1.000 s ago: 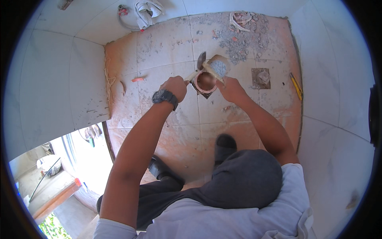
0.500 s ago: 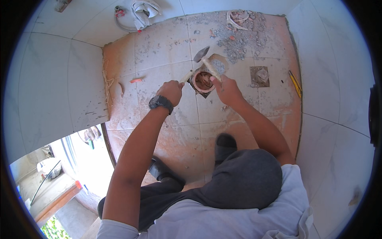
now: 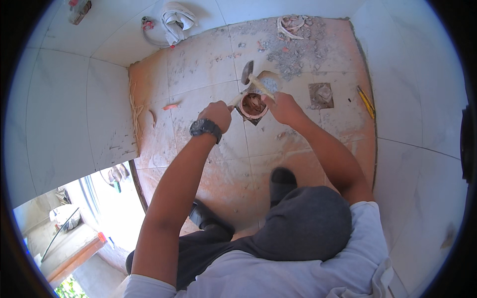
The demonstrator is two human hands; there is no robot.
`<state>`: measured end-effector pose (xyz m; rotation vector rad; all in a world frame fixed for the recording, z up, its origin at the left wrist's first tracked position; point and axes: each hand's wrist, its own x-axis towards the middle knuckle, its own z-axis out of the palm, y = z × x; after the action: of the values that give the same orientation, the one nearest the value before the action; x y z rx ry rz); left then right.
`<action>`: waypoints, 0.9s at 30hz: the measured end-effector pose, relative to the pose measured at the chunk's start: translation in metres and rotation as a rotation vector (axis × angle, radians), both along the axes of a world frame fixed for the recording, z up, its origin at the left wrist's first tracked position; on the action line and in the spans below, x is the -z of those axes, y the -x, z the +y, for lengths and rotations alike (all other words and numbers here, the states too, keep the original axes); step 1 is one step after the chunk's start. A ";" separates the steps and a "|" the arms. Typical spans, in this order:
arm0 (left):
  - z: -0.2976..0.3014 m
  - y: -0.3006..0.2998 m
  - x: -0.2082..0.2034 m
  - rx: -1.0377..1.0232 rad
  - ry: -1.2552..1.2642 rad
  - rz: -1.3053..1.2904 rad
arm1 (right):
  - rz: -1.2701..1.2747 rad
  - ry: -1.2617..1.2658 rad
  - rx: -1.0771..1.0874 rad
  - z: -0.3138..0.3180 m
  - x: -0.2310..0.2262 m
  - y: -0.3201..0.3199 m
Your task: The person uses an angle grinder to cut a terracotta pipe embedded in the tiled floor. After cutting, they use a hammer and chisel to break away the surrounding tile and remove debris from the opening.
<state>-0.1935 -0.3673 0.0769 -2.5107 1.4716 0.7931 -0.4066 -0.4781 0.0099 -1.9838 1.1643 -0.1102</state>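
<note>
My right hand [image 3: 285, 108] grips the light wooden handle of a hammer [image 3: 262, 85]. Its dark metal head is raised over the floor, just beyond a round pipe opening [image 3: 242, 110] with a pinkish rim. That pipe sits in a rough cut hole in the tiles, and brownish material shows inside it. My left hand [image 3: 217, 115], with a black watch on the wrist, is closed on a short pale rod-like tool [image 3: 237, 102] at the left side of the pipe rim. Its working end is too small to make out.
Grey rubble [image 3: 293, 57] and a curved pale strip [image 3: 290, 36] lie at the back. A square cutout [image 3: 321, 96] and a yellow utility knife [image 3: 366, 103] are at right. A white cloth [image 3: 175, 25] and hose are at the back wall; a doorway opens lower left.
The hammer head has swung slightly left and up, standing more upright. My left hand and its pale tool have shifted a little to the right, against the pipe rim.
</note>
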 end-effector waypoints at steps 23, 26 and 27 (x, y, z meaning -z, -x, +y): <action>0.007 -0.012 0.016 0.072 0.003 0.029 | -0.121 0.007 0.173 0.046 0.001 0.008; -0.002 -0.010 0.007 0.076 -0.017 0.004 | -0.041 0.057 0.131 0.039 0.006 0.008; -0.003 -0.008 0.005 0.070 -0.022 -0.005 | -0.096 0.035 0.144 0.039 0.007 0.008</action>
<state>-0.1851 -0.3701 0.0724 -2.4291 1.5320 0.7862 -0.4142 -0.4391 0.0034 -1.9024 1.2490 -0.2985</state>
